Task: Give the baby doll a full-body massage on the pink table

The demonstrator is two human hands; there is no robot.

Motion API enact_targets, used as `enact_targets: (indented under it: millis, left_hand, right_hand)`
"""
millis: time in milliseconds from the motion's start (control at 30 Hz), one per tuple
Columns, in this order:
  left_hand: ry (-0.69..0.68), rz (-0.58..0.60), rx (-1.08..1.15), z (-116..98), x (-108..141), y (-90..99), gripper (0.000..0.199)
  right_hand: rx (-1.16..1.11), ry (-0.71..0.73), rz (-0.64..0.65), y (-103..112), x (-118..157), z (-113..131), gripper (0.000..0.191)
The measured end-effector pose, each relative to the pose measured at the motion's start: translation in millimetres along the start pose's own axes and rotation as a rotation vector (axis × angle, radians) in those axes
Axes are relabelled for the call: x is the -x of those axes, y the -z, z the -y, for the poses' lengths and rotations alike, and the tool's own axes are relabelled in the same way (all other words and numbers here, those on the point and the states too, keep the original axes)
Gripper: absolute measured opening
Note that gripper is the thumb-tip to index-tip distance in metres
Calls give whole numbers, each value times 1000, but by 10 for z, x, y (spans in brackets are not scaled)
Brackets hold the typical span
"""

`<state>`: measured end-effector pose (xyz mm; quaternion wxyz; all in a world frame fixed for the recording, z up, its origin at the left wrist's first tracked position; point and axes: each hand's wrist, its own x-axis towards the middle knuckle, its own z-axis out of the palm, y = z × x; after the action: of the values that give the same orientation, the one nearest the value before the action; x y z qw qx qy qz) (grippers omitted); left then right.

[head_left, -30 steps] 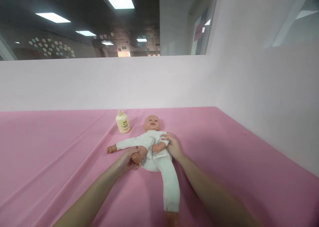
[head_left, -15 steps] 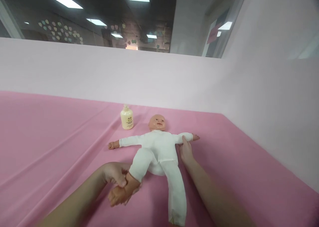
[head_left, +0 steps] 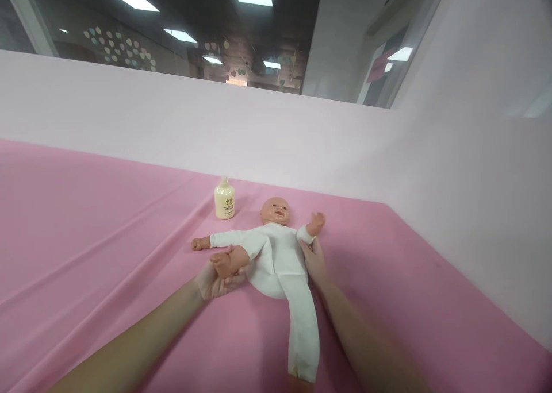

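A baby doll (head_left: 288,255) with a white cloth body lies on its back on the pink cover, its head away from me. My left hand (head_left: 215,281) is closed round the lower part of the doll's leg on the left, which is bent up toward the belly. My right hand (head_left: 314,261) grips the doll's arm on the right; that arm is raised and bent, its little hand pointing up. Stretched out flat on the left is the doll's other arm. The other leg lies straight toward me.
A cream-coloured pump bottle (head_left: 225,200) stands left of the doll's head. The pink cover (head_left: 107,220) has long folds on the left. White walls (head_left: 194,123) rise behind and at the right, with a window (head_left: 181,14) above.
My left hand has pushed the doll's leg up and away from me, bending it toward the belly. My right hand has brought the doll's arm inward and up. The view has tilted slightly.
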<state>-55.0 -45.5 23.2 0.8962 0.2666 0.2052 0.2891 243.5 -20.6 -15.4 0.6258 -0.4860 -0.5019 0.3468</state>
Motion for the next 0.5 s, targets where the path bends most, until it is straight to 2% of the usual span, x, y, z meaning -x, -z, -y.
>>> enact_targets:
  millis: [100,200,367,500]
  left_hand:
    - [-11,-118,23,10,-30,-140,65]
    - [-14,-156,21,60,-87,-180,54]
    - [-22,-187,20,126,-163,-136,43]
    - [-26,-221,-41,101,-138,-107,39]
  right_hand:
    - [168,155,151,-13,35,92,39]
    - [356,319,223,1,22,110,41]
    - [483,396,274,36,-22,61,47]
    - [387,348,217,18,-7,57,40]
